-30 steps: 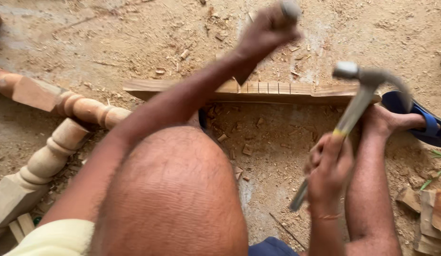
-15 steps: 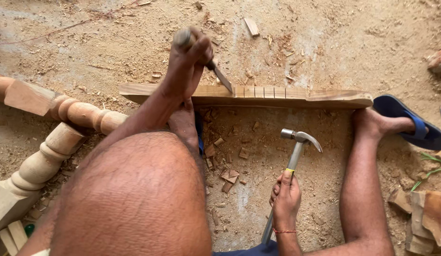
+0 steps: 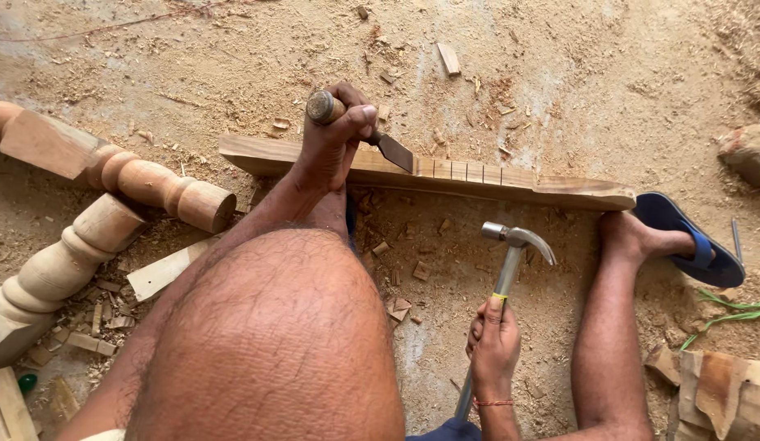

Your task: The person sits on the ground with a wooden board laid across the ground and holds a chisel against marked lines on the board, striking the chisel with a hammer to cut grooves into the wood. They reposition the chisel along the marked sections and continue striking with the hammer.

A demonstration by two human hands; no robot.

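Two turned wooden posts (image 3: 111, 204) lay on the sandy floor (image 3: 608, 73) at the left. Next, the left hand (image 3: 335, 139) had its fingers wrapped tight around a chisel (image 3: 372, 135), the blade set on a notched wooden strip (image 3: 445, 175) lying flat on the floor. To the right, the right hand (image 3: 494, 347) gripped a claw hammer (image 3: 502, 278), head raised near the strip. A glancing blow could have struck the left knuckles or split the strip; the bare foot in a blue sandal (image 3: 690, 241) sat close. No containers showed.
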